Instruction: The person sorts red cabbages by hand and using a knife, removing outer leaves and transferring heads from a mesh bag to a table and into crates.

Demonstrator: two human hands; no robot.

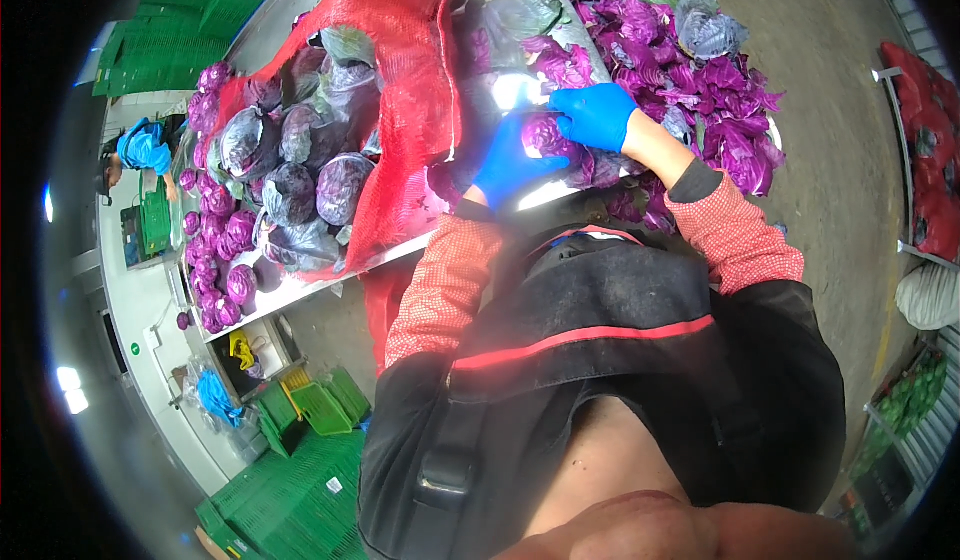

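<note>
Both of my hands wear blue gloves and meet around one red cabbage [546,135] at the table's right end. My left hand [514,156] cups its left side, fingers spread along it. My right hand [598,116] grips its upper right side with curled fingers; whether it holds a tool cannot be told. Loose purple leaves [592,166] lie just below the cabbage, and more peeled leaves [559,61] lie above it. To the left, an open red mesh sack [409,57] spills unpeeled, dark cabbages [289,194] onto the metal table [397,252].
Peeled cabbages [240,231] sit at the table's far left. A large heap of purple leaves [675,72] rises beyond the right edge. Green crates [300,496] are stacked lower left. Filled red sacks [930,147] stand far right. Another person [146,146] is at the far left.
</note>
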